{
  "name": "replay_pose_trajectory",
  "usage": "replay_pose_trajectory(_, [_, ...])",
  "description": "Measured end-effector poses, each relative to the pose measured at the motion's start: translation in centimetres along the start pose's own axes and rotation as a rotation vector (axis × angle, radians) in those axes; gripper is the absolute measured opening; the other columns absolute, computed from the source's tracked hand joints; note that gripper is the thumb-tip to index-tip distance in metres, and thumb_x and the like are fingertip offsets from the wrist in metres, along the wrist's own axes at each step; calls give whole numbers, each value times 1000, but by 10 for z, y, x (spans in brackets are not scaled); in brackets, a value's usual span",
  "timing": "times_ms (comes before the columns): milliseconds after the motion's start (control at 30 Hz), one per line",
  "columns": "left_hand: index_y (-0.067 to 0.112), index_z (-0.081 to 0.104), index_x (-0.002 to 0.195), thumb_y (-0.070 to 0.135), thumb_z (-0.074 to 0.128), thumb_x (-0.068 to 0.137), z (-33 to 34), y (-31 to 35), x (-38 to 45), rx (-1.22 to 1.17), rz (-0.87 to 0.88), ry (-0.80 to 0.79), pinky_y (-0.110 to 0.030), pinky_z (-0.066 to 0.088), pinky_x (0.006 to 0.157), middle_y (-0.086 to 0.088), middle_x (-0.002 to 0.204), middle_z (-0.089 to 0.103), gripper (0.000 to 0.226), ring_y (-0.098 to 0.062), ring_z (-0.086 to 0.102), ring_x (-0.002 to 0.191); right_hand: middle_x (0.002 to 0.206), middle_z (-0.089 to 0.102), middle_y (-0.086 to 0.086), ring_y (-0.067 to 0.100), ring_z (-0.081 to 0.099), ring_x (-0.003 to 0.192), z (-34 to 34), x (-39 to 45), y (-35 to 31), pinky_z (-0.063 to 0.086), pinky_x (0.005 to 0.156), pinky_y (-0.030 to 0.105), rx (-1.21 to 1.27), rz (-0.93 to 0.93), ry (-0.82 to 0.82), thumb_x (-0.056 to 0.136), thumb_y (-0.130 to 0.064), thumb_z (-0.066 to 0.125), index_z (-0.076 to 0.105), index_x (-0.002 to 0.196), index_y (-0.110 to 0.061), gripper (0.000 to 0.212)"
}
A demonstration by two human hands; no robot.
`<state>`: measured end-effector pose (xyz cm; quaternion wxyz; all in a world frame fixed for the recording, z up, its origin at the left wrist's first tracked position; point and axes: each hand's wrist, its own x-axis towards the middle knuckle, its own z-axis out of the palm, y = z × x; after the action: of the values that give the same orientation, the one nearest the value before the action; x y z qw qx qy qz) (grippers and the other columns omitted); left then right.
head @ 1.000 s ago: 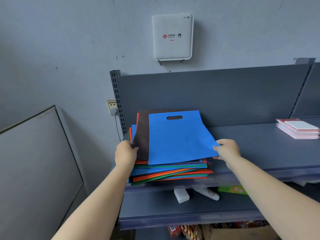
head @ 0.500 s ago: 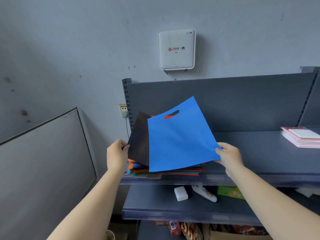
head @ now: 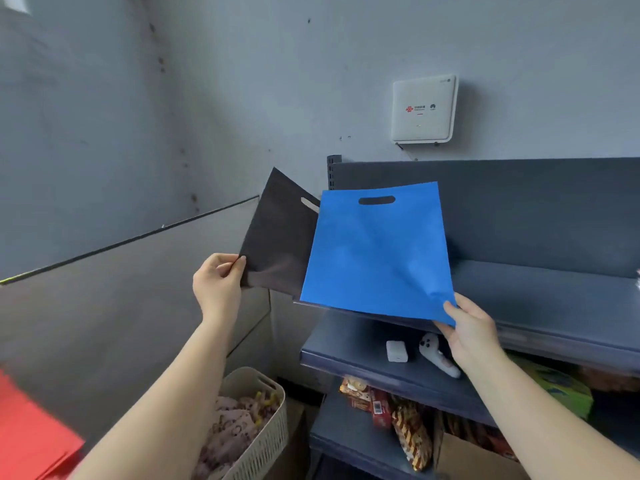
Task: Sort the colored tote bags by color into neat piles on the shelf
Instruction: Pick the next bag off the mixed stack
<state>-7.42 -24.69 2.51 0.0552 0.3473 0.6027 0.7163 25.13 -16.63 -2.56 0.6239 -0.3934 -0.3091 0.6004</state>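
Two tote bags are up in the air, one per hand. The blue tote bag (head: 377, 251), centre frame, hides the front of the top shelf (head: 540, 292) behind it, so whether any pile lies there cannot be seen. The right hand (head: 474, 332) pinches its lower corner at 5 o'clock, thumb on top. The dark brown tote bag (head: 277, 244), at 9 o'clock from the blue one, is partly covered by it; the left hand (head: 218, 285) pinches its lower left corner. A red sheet stack (head: 31, 434) at 8 o'clock is blurred and cut off. The basket (head: 266, 431) at 6 o'clock holds soft items too unclear to name. Two white objects sit on the lower shelf (head: 349, 355).
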Motion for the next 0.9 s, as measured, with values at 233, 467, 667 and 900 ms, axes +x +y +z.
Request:
replay_pose_trajectory(233, [29,59,64,12,69,84,-161,54,-38,99,139,219,-34,47,63,14,57,65,28,-15,54,59,100,64,3,15,62,87,67,-82,35,56,55,18,170,178,-300,98,2,42,62,100,-15,27])
replay_pose_trajectory(467, [28,57,70,15,67,87,-330,104,-85,343,281,484,-56,53,63,1,64,65,23,-24,56,60,70,73,-6,6,70,63,172,-188,80,55,53,19,269,370,-688,96,6,39,77,65,-22,57])
replay_pose_trajectory(667, [26,58,70,14,66,89,-458,142,-140,437,296,630,-51,49,57,7,58,65,23,-24,52,59,72,73,-1,9,70,63,241,-299,114,55,52,19,278,502,-965,96,5,40,76,67,-17,52])
replay_pose_trajectory(900, [25,55,72,11,65,89,-594,193,-210,682,346,722,-32,46,58,6,59,64,24,-23,54,57,78,74,1,11,71,69,289,-443,145,55,56,18,289,633,-1228,49,-14,71,79,69,-17,21])
